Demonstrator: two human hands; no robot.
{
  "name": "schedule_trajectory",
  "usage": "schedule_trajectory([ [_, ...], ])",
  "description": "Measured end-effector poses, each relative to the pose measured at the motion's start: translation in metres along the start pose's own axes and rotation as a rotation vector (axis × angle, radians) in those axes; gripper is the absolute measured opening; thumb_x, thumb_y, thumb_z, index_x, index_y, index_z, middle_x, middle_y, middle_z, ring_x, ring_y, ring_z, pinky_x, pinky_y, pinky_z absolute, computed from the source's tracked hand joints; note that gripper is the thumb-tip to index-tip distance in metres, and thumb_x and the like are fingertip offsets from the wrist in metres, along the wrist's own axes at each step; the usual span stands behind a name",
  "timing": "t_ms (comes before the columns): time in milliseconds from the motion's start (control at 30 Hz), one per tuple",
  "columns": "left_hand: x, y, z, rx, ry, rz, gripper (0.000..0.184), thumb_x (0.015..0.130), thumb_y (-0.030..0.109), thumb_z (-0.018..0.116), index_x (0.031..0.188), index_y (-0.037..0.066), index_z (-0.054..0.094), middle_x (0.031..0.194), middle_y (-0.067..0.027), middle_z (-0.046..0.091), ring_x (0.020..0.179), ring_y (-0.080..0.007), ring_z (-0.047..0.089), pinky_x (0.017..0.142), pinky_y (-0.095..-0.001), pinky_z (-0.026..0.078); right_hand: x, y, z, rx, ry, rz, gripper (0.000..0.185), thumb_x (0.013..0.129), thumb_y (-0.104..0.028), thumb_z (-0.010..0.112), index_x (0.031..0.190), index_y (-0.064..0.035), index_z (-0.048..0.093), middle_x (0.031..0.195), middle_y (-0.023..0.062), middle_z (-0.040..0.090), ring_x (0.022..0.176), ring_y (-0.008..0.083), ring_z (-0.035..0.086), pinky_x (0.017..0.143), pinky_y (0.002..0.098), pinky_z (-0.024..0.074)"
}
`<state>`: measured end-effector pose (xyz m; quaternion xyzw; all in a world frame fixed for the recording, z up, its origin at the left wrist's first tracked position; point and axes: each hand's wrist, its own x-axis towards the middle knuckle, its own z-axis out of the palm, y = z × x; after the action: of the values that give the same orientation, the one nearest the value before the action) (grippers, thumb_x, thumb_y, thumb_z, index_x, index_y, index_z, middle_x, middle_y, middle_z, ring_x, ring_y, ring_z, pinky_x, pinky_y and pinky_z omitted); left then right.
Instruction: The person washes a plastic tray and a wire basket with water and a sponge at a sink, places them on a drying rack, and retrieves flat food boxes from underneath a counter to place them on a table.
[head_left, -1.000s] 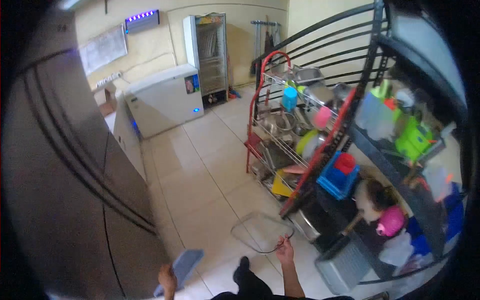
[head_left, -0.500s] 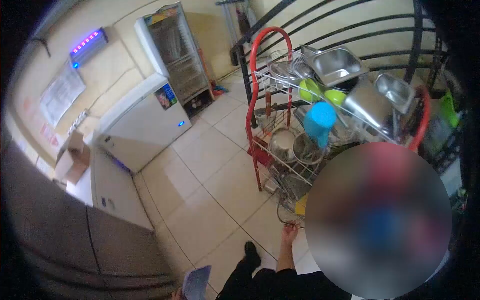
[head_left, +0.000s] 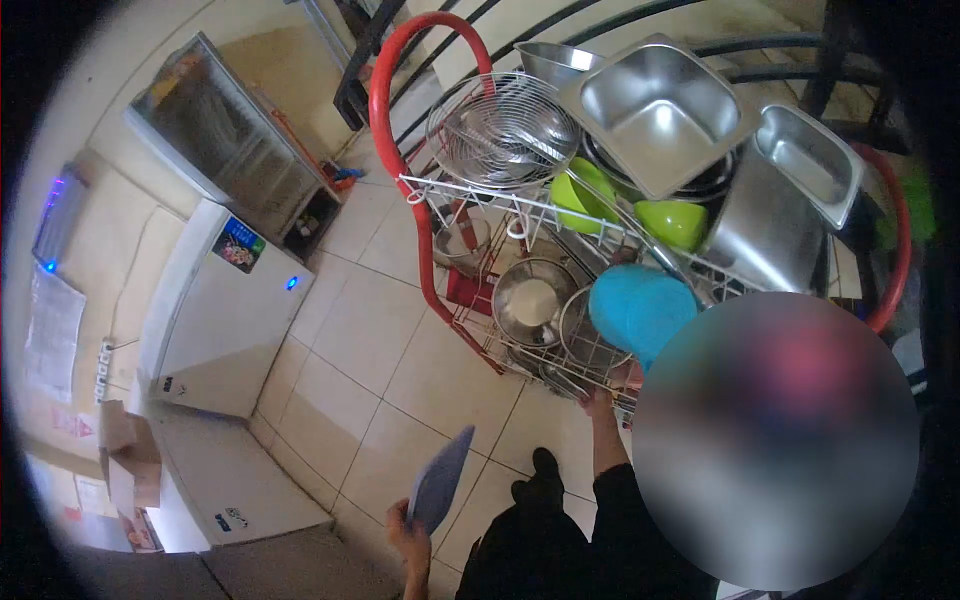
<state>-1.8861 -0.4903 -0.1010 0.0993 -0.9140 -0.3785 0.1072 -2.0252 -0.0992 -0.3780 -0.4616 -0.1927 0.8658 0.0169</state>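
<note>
My left hand (head_left: 408,532) is closed round the lower edge of a flat blue-grey panel (head_left: 442,482), held tilted above the floor. My right hand (head_left: 598,403) reaches to the lower front edge of the wire dish rack (head_left: 432,275). Its fingers are curled there, and what they grip is too small to make out. Just above it on the rack's lower level are a steel bowl (head_left: 536,300) with a pale round thing inside, a metal pot (head_left: 585,330) and a blue plastic container (head_left: 642,310).
Steel pans (head_left: 660,115), a wire strainer (head_left: 505,130) and green bowls (head_left: 672,224) crowd the rack's top. Black railings (head_left: 780,45) stand behind. White chest freezers (head_left: 215,310) and a glass-door fridge (head_left: 235,120) line the left. A large blurred patch hides the lower right.
The view has come nearer to the rack and turned. My left hand has risen into view with the panel. My right hand stays at the rack's lower edge.
</note>
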Motion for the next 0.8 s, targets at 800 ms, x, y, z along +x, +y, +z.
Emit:
schedule_trajectory([
  [800,0.015,0.039,0.139,-0.41,-0.668,-0.244,0.057,0.079,0.012,0.06,0.124,0.006,0.025,0.097,-0.0163,0.049,0.079,-0.0205,0.053,0.067,-0.03,0.047,-0.184,0.03,-0.148,-0.361,-0.036,-0.021,0.057,0.079,-0.028,0.062,0.123,-0.0021,0.038,0.112,0.0086,0.051,0.101,0.0214,0.05,0.083,0.037,0.0424],
])
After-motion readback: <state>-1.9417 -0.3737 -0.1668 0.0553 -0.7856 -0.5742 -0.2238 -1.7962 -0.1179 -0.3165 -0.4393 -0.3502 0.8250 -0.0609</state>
